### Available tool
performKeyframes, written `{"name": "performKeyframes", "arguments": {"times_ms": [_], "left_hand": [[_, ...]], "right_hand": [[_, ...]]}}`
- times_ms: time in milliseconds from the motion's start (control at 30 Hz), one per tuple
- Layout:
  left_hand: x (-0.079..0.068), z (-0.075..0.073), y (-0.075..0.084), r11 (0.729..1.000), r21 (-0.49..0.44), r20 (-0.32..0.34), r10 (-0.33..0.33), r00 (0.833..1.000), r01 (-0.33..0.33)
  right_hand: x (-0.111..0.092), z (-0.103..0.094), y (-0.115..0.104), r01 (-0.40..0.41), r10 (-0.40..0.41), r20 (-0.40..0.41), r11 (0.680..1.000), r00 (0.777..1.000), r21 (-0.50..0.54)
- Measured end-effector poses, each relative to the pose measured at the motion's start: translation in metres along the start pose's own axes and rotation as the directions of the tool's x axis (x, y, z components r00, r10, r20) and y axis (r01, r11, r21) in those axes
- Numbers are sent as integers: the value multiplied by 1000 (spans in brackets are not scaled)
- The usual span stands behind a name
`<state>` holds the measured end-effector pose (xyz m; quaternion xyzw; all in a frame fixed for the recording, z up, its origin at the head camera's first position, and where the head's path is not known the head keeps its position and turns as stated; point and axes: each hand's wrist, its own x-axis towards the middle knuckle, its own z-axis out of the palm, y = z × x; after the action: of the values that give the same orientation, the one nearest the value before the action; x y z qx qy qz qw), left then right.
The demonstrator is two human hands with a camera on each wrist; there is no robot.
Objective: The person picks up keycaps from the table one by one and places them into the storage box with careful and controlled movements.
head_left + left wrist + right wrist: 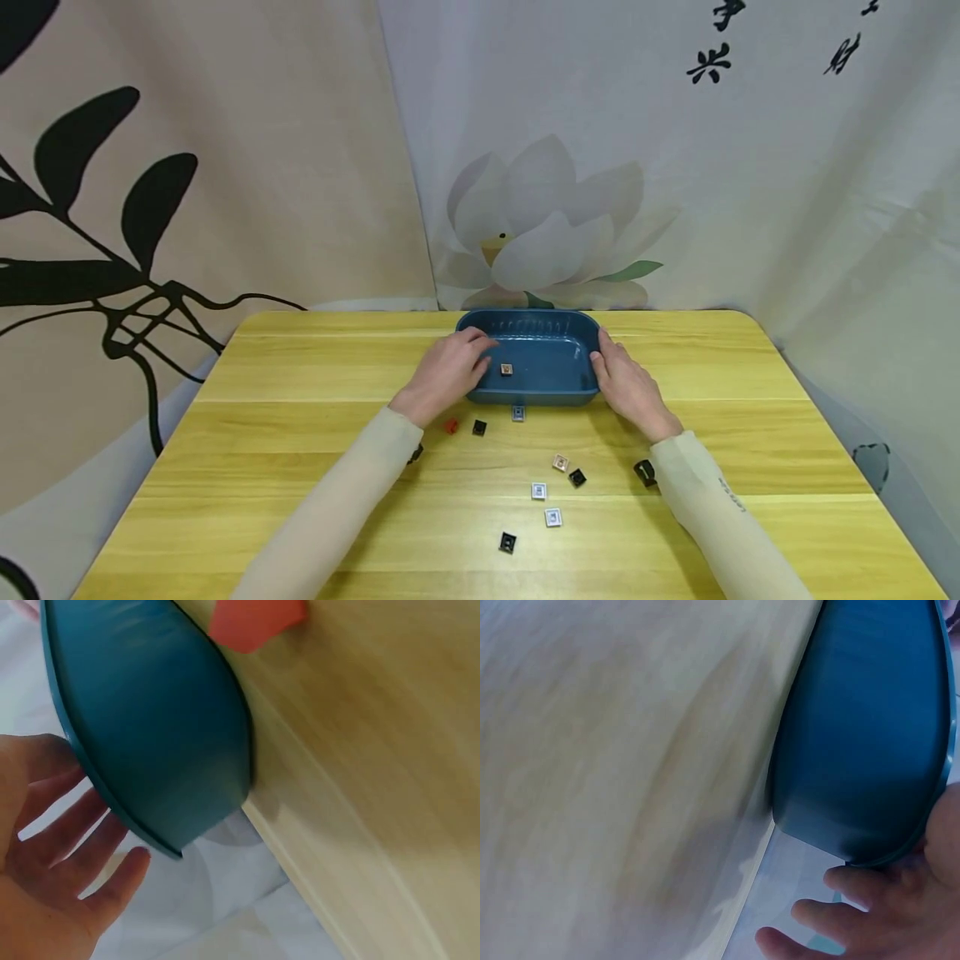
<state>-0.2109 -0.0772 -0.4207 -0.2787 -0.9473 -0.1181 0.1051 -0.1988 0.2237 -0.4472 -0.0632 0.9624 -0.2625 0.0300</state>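
Note:
A blue rectangular tray (540, 398) stands near the table's far edge, with one small light square piece (506, 369) inside. My left hand (448, 367) is over its left end, fingers loosely bent above the inside. In the left wrist view those fingers (112, 840) spread out beside the rim and hold nothing that shows. My right hand (628, 382) holds the tray's right end, thumb over the rim and fingers outside. Below the tray lie a red piece (451, 426), a black square piece (479, 427) and a grey one (518, 413).
Several more small square pieces lie nearer on the wooden table (300, 433), among them a white one (552, 517) and a black one (507, 542). A printed curtain (540, 125) hangs behind the table. A black object (645, 472) sits beside my right wrist.

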Motion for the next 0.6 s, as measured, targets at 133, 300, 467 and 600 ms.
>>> {"name": "performKeyframes", "arguments": {"times_ms": [133, 300, 467, 600], "left_hand": [[-14, -6, -7, 999, -35, -59, -18, 998, 16], [-33, -10, -16, 998, -43, -67, -50, 997, 47], [-52, -13, -21, 998, -33, -54, -59, 997, 57], [-66, -13, -23, 997, -40, -29, -62, 998, 61]], "right_hand": [[-1, -1, -1, 0, 0, 0, 1000, 1000, 3], [-1, -2, -1, 0, 0, 1, 1000, 1000, 0], [-2, -2, -1, -4, 4, 4, 1000, 1000, -7], [-2, -2, -1, -2, 2, 3, 1000, 1000, -7]]}}
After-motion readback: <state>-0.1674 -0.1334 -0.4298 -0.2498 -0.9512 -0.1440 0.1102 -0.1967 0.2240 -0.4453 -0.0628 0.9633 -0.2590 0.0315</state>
